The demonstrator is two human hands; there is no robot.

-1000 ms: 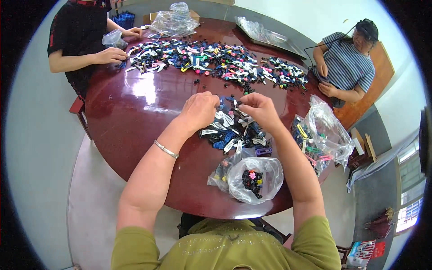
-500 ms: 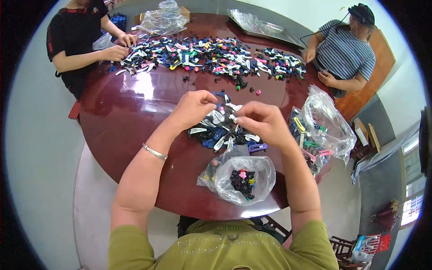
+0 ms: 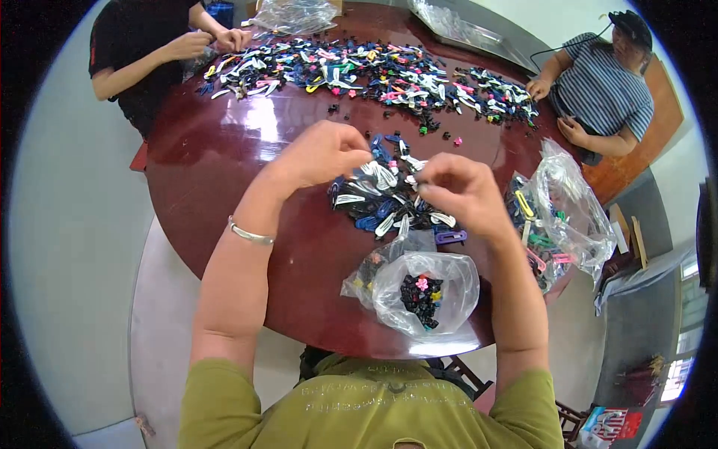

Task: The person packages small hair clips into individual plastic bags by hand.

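Observation:
My left hand (image 3: 325,156) is closed, thumb and fingertips together, over the left side of a small pile of hair clips (image 3: 385,222). Anything between those fingertips is too small to name. Across the pile, my right hand (image 3: 465,193) pinches at its right side; a small dark spot shows at the fingertips, but its kind is unclear. White, navy and black snap clips make up most of the pile, with a purple clip (image 3: 451,237) at its near edge. Closer to me stands an open clear plastic bag (image 3: 461,299) holding small black claw clips and a pink flower-shaped one (image 3: 422,284).
A long heap of mixed hair clips (image 3: 359,75) stretches across the far side of the round red-brown table (image 3: 224,187). Right of my arm lies a clear bag of colourful clips (image 3: 568,209). Two people sit beyond, and a metal tray (image 3: 479,37) holds plastic bags.
The whole view has shifted a little. My left fingertips have drawn slightly left, widening the gap between my hands. At the far left, the other person's hand has lifted from the heap.

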